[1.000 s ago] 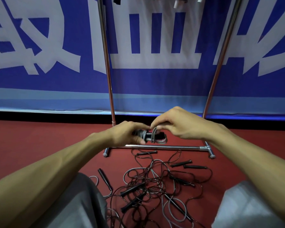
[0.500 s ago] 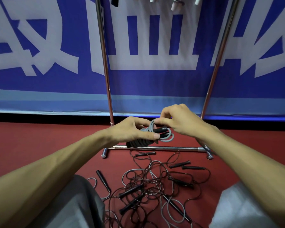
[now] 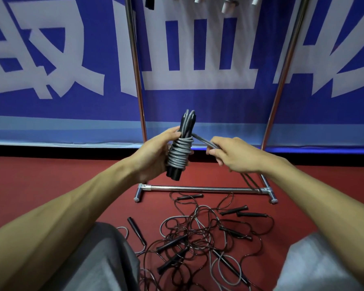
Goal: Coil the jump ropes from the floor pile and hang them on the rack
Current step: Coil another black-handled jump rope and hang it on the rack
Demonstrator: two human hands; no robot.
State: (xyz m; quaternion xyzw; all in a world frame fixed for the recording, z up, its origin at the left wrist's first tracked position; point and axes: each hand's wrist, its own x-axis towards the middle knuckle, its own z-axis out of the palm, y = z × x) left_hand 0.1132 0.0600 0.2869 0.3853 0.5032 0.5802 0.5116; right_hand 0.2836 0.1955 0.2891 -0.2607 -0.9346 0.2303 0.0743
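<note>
1. The grey jump rope [image 3: 180, 152] is up in mid-air at dead centre. Its cord is wound tight round the black handles, and the bundle stands nearly upright
2. The left hand [image 3: 156, 152] comes in from 9 o'clock with fingers curled right round the coils. The right hand [image 3: 235, 156], at 3 o'clock of the bundle, pinches the loose loop [image 3: 202, 140] coming off the top wraps
3. Handling-wise it looks light. The cord seems soft and springy, so I'd guess the wraps loosen the second the squeeze goes slack. The handles are the only stiff bit, so grip across the coils onto them and keep that loop free for hanging
4. The floor pile [image 3: 198, 234] sits at 6 o'clock on the red floor [image 3: 51, 181], a proper tangle of thin dark cords and handles
5. The rack [image 3: 135, 70] rises towards 12 o'clock, with its base bar between pile and bundle. The hung ropes [image 3: 225, 5] poke in at the top edge. The top rail is out of view, so I can't tell how much room is left
</note>
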